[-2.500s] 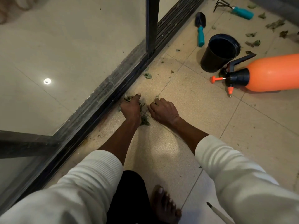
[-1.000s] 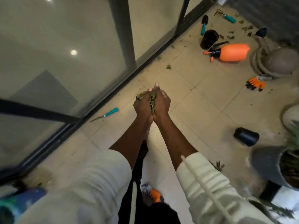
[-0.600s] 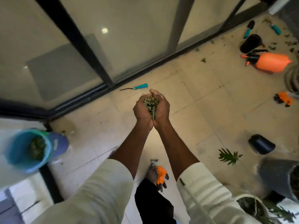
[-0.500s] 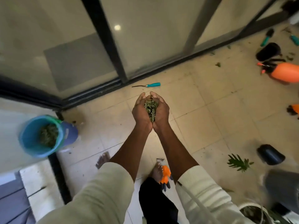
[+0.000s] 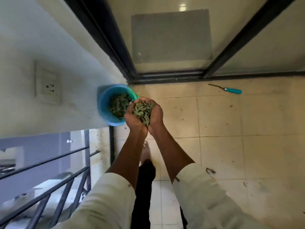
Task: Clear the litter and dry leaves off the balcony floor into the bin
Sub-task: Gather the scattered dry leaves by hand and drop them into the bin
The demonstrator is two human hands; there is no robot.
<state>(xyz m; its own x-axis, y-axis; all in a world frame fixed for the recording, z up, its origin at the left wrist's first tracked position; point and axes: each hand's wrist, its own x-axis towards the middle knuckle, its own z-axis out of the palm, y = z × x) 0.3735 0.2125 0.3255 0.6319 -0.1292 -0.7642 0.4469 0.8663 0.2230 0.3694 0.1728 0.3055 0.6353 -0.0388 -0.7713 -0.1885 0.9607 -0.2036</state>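
Note:
My left hand (image 5: 132,119) and my right hand (image 5: 156,117) are cupped together, holding a heap of dry green leaves (image 5: 143,110) between the palms. They are raised above the floor, just right of a blue bin (image 5: 104,106) that stands in the balcony corner against the wall. The bin holds a layer of leaves (image 5: 118,104) inside. My fingertips overlap the bin's right rim in the view.
A teal-handled tool (image 5: 230,90) lies on the tiled floor near the sliding glass door track (image 5: 173,76). Small leaf scraps (image 5: 210,170) dot the tiles at the right. A metal railing (image 5: 49,179) runs at the left, with a wall socket (image 5: 47,85) above the bin.
I picked the leaves up near the door track, stood and turned left. The cupped hands now hover beside the blue bin, which has come from the far left to the centre.

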